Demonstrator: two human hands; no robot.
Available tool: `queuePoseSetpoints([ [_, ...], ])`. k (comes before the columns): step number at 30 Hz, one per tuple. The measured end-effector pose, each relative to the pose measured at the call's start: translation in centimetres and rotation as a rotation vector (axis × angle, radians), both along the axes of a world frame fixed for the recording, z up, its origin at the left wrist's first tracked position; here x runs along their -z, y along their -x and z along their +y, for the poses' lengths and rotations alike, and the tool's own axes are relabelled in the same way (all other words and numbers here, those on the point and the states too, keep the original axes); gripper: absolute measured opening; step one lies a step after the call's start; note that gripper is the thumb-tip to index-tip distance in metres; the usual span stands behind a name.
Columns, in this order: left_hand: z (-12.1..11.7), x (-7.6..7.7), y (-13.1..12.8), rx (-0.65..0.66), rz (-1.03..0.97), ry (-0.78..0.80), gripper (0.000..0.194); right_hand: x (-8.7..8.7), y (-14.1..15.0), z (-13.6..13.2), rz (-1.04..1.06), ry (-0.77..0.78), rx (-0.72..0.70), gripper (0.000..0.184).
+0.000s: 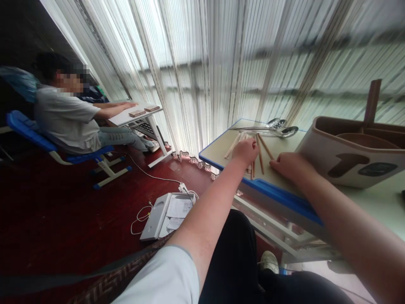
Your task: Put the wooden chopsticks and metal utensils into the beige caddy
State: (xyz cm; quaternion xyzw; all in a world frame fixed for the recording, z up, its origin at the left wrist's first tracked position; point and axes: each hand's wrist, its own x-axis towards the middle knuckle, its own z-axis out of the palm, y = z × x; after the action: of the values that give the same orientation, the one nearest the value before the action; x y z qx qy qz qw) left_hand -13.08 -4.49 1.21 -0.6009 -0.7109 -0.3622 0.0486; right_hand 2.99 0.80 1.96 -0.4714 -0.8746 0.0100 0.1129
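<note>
Thin wooden chopsticks (261, 158) lie spread on the cream, blue-edged table (218, 145). My left hand (245, 151) is closed over the bunch, with stick ends showing above and below its fingers. To its right, my right hand (292, 166) rests on the tabletop with curled fingers. One slanting chopstick (265, 146) ends at its fingertips; whether they grip it is hidden. Behind the sticks lie a metal slotted spoon (278, 123) and a metal serving spoon (288, 132). Beside my right hand stands a beige and brown utensil holder (316, 147).
Across the room, a person (65, 118) sits on a blue chair (31, 133), hands on a small white desk (123, 119) bearing two brown flat blocks. An open white box (155, 217) and cables lie on the red floor. Sheer curtains (190, 84) hang behind the table.
</note>
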Motion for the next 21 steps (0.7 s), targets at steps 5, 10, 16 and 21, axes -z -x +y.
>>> queuePoseSetpoints([
  [5,-0.3,-0.4,-0.1,0.029,-0.012,-0.047,0.035,-0.5,0.0,-0.4,0.113,0.049,-0.026,0.033],
  [10,-1.2,-1.2,-0.4,-0.019,-0.044,-0.164,0.041,-0.9,-0.2,-0.6,0.312,0.115,-0.020,0.030],
  [16,-1.8,-1.9,-0.6,-0.036,-0.046,-0.181,0.048,-1.6,-0.7,-1.6,0.626,0.112,-0.037,0.024],
  [21,-1.7,-3.0,-1.6,0.046,-0.111,-0.315,0.039,-1.8,-1.7,-1.9,0.617,-0.275,-0.165,0.022],
])
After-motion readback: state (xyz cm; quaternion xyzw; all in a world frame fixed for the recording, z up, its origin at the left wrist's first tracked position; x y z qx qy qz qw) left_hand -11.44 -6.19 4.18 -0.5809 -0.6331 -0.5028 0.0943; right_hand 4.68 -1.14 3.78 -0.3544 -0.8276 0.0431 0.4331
